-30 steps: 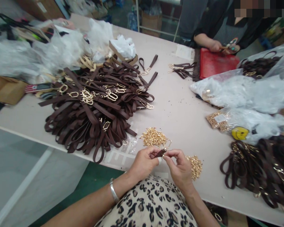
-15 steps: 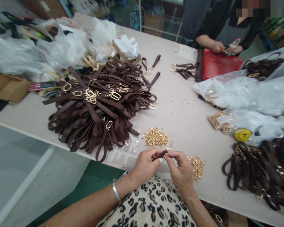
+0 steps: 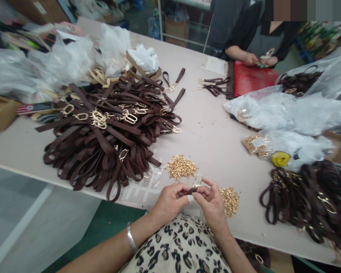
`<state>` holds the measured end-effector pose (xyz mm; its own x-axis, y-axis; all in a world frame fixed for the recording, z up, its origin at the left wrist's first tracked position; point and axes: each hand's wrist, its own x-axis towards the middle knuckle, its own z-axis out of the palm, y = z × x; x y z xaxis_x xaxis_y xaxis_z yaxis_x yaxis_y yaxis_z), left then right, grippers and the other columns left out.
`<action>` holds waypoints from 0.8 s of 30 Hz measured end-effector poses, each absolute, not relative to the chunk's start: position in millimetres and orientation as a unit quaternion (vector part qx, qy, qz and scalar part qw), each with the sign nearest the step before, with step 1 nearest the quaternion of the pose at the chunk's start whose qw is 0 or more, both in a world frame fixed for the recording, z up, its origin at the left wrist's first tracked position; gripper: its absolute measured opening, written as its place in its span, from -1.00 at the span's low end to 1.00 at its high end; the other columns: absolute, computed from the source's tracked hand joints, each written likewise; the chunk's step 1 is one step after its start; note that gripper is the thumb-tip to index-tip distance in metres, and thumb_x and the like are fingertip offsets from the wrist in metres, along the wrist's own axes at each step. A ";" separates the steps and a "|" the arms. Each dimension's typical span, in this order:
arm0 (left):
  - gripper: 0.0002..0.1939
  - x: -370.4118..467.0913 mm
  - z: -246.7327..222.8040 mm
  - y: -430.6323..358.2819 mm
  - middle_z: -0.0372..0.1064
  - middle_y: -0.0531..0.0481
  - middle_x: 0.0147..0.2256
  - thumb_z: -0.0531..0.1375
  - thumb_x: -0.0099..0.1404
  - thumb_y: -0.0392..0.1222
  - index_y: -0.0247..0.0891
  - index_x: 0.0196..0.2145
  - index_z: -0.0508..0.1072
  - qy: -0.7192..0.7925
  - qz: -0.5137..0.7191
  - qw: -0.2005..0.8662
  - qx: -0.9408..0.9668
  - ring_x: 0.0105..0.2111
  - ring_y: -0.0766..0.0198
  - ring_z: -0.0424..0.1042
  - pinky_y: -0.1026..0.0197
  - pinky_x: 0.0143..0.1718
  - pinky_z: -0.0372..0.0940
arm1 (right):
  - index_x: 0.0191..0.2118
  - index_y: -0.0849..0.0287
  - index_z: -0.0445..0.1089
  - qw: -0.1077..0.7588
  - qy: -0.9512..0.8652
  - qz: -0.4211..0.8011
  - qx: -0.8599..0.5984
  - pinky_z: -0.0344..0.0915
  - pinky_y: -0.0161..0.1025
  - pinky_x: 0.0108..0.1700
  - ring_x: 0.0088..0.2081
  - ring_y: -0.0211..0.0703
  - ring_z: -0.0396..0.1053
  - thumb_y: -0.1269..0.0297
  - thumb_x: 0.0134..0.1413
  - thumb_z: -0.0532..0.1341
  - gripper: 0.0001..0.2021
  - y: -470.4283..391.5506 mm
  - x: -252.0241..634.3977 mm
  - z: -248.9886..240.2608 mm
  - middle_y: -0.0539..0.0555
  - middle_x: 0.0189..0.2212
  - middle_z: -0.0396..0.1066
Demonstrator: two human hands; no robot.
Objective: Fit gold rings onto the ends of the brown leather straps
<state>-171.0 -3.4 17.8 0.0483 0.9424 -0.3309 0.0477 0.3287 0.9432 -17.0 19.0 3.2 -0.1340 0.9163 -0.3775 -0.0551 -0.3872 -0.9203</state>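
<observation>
Between my two hands is a dark brown leather strap (image 3: 192, 190) with a gold oval clasp (image 3: 198, 180) at its end. My left hand (image 3: 170, 201) pinches the strap, and a pale wrap covers its thumb tip. The fingers of my right hand (image 3: 211, 201) close on the strap's end by the clasp; whether a small fitting is also in them I cannot make out. Just beyond my hands lies a pile of small gold fittings (image 3: 181, 167). A second gold pile (image 3: 230, 201) sits right beside my right hand.
A big heap of brown straps (image 3: 102, 140) covers the table's left side, with plastic bags (image 3: 65, 57) behind. More straps (image 3: 307, 201) and a smiley-marked bag (image 3: 295, 148) lie at right. Across the table, a person's hands (image 3: 255, 60) work above a red pad (image 3: 251, 79).
My right index finger has risen toward the gold clasp, and my right hand has shifted its hold slightly. The whole view has moved a little to the right.
</observation>
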 end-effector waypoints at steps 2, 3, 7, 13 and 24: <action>-0.85 -171.0 18.2 -3.7 0.46 0.01 -0.35 0.19 0.19 -0.17 -0.23 -0.29 0.51 0.584 0.369 0.597 0.408 -0.33 0.21 0.40 0.23 -0.29 0.28 | -0.04 0.12 0.18 0.393 -0.389 0.640 -0.534 0.37 -0.27 -0.25 -0.35 -0.22 0.45 0.25 -0.07 0.37 -0.52 16.6 -17.4 5.4 -0.06 -0.41 0.48; -0.85 -171.3 18.1 -3.3 0.47 0.02 -0.36 0.17 0.20 -0.17 -0.21 -0.29 0.50 0.592 0.358 0.594 0.410 -0.33 0.21 0.41 0.24 -0.30 0.29 | -0.07 0.12 0.19 0.398 -0.381 0.644 -0.531 0.36 -0.27 -0.25 -0.36 -0.22 0.45 0.23 -0.04 0.35 -0.56 16.0 -18.1 5.9 -0.05 -0.42 0.48; -0.82 -172.6 12.2 2.9 0.49 0.03 -0.29 0.13 0.22 -0.11 -0.16 -0.25 0.47 0.600 0.328 0.548 0.482 -0.25 0.16 0.44 0.21 -0.21 0.32 | -0.20 0.15 0.28 0.391 -0.341 0.677 -0.521 0.32 -0.28 -0.28 -0.41 -0.24 0.41 0.23 -0.11 0.36 -0.66 21.4 -20.3 4.1 -0.03 -0.42 0.50; -0.75 -164.4 -6.0 1.7 0.49 0.00 -0.39 0.10 0.19 0.06 -0.13 -0.37 0.44 0.621 0.312 0.467 0.547 -0.34 0.09 0.46 0.16 -0.34 0.40 | -0.46 0.21 0.47 0.359 -0.349 0.710 -0.495 0.28 -0.32 -0.38 -0.52 -0.31 0.29 0.05 -0.17 0.36 -0.71 21.5 -21.1 1.5 -0.05 -0.56 0.39; -0.66 -153.9 -26.1 13.1 0.40 -0.09 0.00 0.16 0.18 -0.08 -0.11 -0.06 0.39 0.610 0.308 0.346 0.643 0.02 0.02 0.39 -0.01 0.05 0.33 | -0.33 0.25 0.40 0.478 -0.250 0.624 -0.565 0.36 -0.29 -0.51 -0.52 -0.25 0.38 -0.11 -0.06 0.30 -0.56 57.8 63.6 -10.4 0.05 -0.46 0.45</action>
